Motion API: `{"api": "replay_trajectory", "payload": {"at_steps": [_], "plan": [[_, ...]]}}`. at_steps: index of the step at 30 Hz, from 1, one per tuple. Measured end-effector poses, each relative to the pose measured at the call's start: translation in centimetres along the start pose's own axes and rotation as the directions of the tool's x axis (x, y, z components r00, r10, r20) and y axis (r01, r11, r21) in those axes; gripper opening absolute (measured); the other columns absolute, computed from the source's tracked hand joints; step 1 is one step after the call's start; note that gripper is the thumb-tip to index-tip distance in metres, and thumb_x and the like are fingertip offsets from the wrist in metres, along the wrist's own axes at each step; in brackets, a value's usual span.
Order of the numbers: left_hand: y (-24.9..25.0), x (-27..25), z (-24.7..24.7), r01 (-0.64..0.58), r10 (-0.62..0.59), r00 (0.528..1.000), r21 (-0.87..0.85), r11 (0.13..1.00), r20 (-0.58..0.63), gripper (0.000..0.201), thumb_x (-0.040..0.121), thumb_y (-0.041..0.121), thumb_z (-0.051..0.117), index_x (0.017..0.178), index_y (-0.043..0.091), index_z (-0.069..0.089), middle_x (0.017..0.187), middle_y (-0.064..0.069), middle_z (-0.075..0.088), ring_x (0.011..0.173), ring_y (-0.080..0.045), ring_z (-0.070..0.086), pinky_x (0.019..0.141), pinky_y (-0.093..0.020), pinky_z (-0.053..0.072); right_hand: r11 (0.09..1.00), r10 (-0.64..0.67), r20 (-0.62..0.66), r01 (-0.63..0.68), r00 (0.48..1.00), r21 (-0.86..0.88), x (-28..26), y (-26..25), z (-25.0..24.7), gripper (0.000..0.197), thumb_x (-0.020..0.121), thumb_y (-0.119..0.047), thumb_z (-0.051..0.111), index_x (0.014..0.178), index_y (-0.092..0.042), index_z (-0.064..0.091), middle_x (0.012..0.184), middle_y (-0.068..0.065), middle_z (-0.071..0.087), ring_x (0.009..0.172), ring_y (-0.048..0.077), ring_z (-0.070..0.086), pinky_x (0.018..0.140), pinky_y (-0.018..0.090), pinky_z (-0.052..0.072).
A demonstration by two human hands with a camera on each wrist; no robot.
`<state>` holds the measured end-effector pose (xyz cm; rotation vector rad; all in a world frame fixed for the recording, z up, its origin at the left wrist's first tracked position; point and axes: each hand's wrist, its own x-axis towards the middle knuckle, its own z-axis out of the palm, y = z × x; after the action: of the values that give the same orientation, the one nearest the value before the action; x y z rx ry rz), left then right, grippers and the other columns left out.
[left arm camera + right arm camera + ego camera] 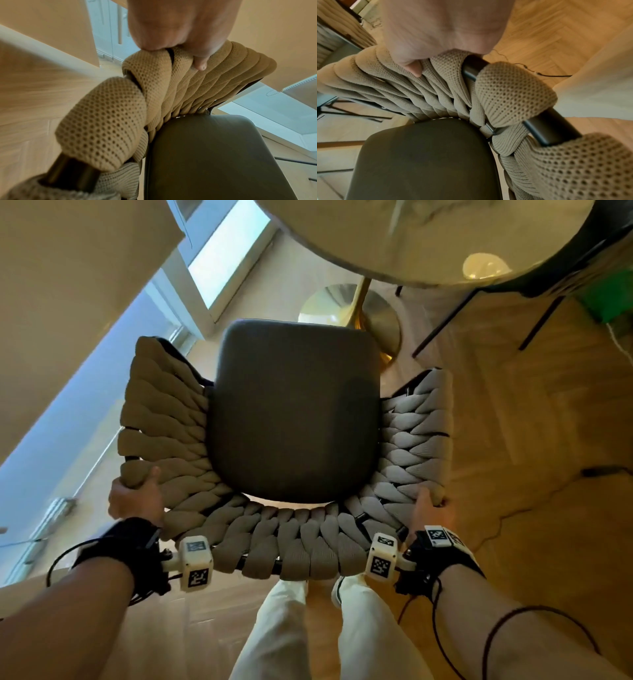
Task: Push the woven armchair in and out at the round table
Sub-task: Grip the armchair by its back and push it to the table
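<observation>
The woven armchair [294, 529] has a beige braided back and arms round a dark seat cushion [294, 409]. It stands in front of me, its front edge short of the round marble table [428, 237]. My left hand [135, 498] grips the top rail at the chair's left rear corner, thumb on the weave. My right hand [428, 505] grips the rail at the right rear corner. In the left wrist view the left hand [181, 27] curls over the woven rail [214, 75]. In the right wrist view the right hand [440, 32] wraps the rail [513, 93], thumb inside.
The table stands on a brass pedestal with a round base [356, 313] just beyond the seat. A black-legged chair [462, 309] stands at the table's right. A window wall [82, 405] runs along the left. A cable [534, 501] lies on the parquet at right. My legs [308, 631] stand behind the chair.
</observation>
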<state>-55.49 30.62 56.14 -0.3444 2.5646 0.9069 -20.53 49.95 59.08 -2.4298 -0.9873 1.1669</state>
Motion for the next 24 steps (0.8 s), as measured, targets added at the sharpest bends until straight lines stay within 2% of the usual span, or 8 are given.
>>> {"api": "replay_trajectory", "payload": {"at_steps": [4, 7, 9, 12, 15, 17, 21, 24], "plan": [[2.2, 1.4, 0.9, -0.078, 0.076, 0.996, 0.036, 0.996, 0.046, 0.057, 0.090, 0.042, 0.069, 0.132, 0.004, 0.060, 0.133, -0.027, 0.062, 0.123, -0.047, 0.056, 0.103, -0.050, 0.045, 0.996, 0.090, -0.035, -0.090, 0.995, 0.002, -0.8, 0.5, -0.1, 0.022, 0.085, -0.044, 0.054, 0.085, -0.025, 0.042, 0.089, 0.009, 0.053, 0.096, 0.038, 0.056, 0.095, 0.054, 0.047], [4.1, 2.0, 1.7, -0.113, 0.107, 0.990, 0.062, 0.992, 0.097, 0.056, 0.091, 0.043, 0.068, 0.132, 0.006, 0.059, 0.133, -0.027, 0.062, 0.121, -0.047, 0.058, 0.102, -0.050, 0.046, 0.992, 0.124, -0.065, -0.122, 0.990, 0.022, -0.7, 0.7, -0.2, 0.028, 0.087, -0.040, 0.055, 0.097, -0.019, 0.041, 0.100, 0.015, 0.052, 0.102, 0.040, 0.055, 0.094, 0.048, 0.047], [5.2, 2.3, 2.2, -0.143, 0.132, 0.984, 0.086, 0.986, 0.119, 0.056, 0.092, 0.041, 0.066, 0.133, 0.004, 0.058, 0.134, -0.027, 0.061, 0.122, -0.047, 0.057, 0.102, -0.049, 0.044, 0.988, 0.141, -0.070, -0.137, 0.988, 0.065, -0.4, 0.7, -0.1, 0.031, 0.091, -0.039, 0.056, 0.105, -0.011, 0.049, 0.106, 0.022, 0.055, 0.108, 0.040, 0.057, 0.090, 0.043, 0.045], [6.6, 3.1, 3.0, -0.188, 0.174, 0.977, 0.110, 0.976, 0.125, 0.056, 0.092, 0.040, 0.067, 0.131, 0.000, 0.058, 0.134, -0.029, 0.060, 0.125, -0.047, 0.054, 0.102, -0.049, 0.042, 0.971, 0.178, -0.050, -0.167, 0.983, 0.168, -0.4, 0.3, 0.5, 0.050, 0.093, -0.036, 0.058, 0.133, -0.006, 0.049, 0.131, 0.020, 0.057, 0.117, 0.037, 0.057, 0.092, 0.040, 0.046], [7.7, 4.1, 3.4, -0.198, 0.181, 0.974, 0.126, 0.972, 0.137, 0.057, 0.092, 0.040, 0.067, 0.132, 0.000, 0.058, 0.134, -0.027, 0.060, 0.126, -0.046, 0.053, 0.104, -0.049, 0.042, 0.985, 0.144, -0.133, -0.129, 0.981, 0.117, -0.8, 0.3, 1.4, 0.041, 0.092, -0.037, 0.056, 0.127, -0.017, 0.051, 0.118, 0.009, 0.057, 0.104, 0.029, 0.053, 0.090, 0.037, 0.043], [8.4, 4.8, 3.6, -0.215, 0.197, 0.970, 0.135, 0.967, 0.141, 0.058, 0.091, 0.041, 0.067, 0.133, 0.001, 0.059, 0.135, -0.027, 0.061, 0.126, -0.046, 0.054, 0.105, -0.050, 0.042, 0.990, 0.119, -0.165, -0.104, 0.979, 0.095, -1.0, 0.2, 2.1, 0.047, 0.090, -0.041, 0.055, 0.128, -0.013, 0.053, 0.111, 0.004, 0.056, 0.106, 0.033, 0.056, 0.094, 0.043, 0.046], [9.9, 6.0, 4.1, -0.229, 0.207, 0.968, 0.159, 0.960, 0.145, 0.061, 0.091, 0.044, 0.066, 0.135, 0.003, 0.057, 0.136, -0.026, 0.061, 0.126, -0.047, 0.054, 0.106, -0.051, 0.043, 0.970, 0.192, -0.129, -0.168, 0.973, 0.175, -1.0, -0.7, 3.2, 0.058, 0.084, -0.043, 0.059, 0.133, -0.013, 0.048, 0.119, 0.008, 0.057, 0.109, 0.035, 0.056, 0.099, 0.051, 0.045], [11.3, 6.8, 4.5, -0.239, 0.211, 0.965, 0.193, 0.952, 0.155, 0.064, 0.091, 0.047, 0.064, 0.137, 0.003, 0.055, 0.138, -0.026, 0.059, 0.126, -0.048, 0.053, 0.107, -0.052, 0.042, 0.982, 0.148, -0.151, -0.127, 0.977, 0.143, -0.6, -1.1, 3.8, 0.051, 0.079, -0.050, 0.055, 0.120, -0.018, 0.054, 0.114, 0.008, 0.061, 0.098, 0.033, 0.056, 0.095, 0.048, 0.046]]}}
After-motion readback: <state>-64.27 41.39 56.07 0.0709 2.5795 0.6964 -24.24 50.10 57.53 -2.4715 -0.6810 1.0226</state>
